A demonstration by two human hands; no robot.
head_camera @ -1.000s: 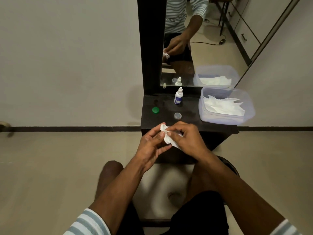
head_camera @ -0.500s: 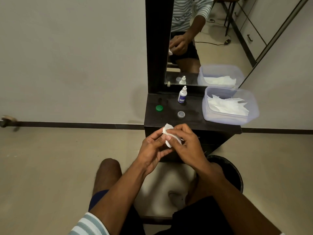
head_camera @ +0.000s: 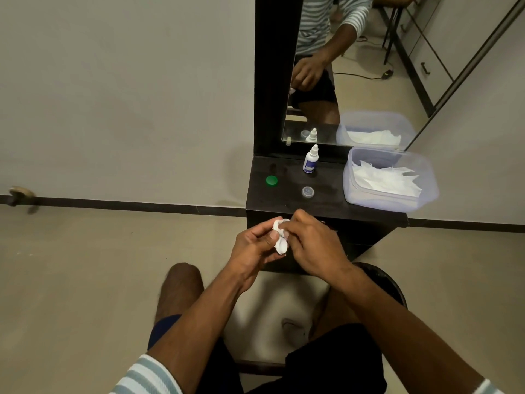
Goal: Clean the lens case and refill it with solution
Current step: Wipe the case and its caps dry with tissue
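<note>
- Both hands sit a little farther right and lower against the cabinet edge than half a second ago, and more of the white case shows between them now; bottle, caps and tub lie as they did
- Left hand (head_camera: 252, 245) has its fingers curled around the lens case (head_camera: 282, 245), thumb along its left side; the case's near well faces up, white and round
- Right hand (head_camera: 312, 243) is clamped over the far end of the case, fingertips bent down onto a bit of white tissue (head_camera: 277, 224) there; how much tissue it grips is hidden under the fingers
- Case and hands are held in the air just in front of the near edge of the dark cabinet (head_camera: 287, 204), above the knees
- On the cabinet top: a green cap (head_camera: 271, 180) at the left; a clear cap (head_camera: 307, 191) near the middle; a small white dropper bottle (head_camera: 310, 160) upright behind it, close to the mirror (head_camera: 341, 89)
- Clear plastic tub (head_camera: 426, 194) stands at the right end, partly overhanging the edge; white tissues lie crumpled inside it
- Mirror rises behind the top in a dark frame, reflecting bottle, tub and a striped sleeve
- Dark round bin (head_camera: 389, 282) sits on the floor right of the right forearm
</note>
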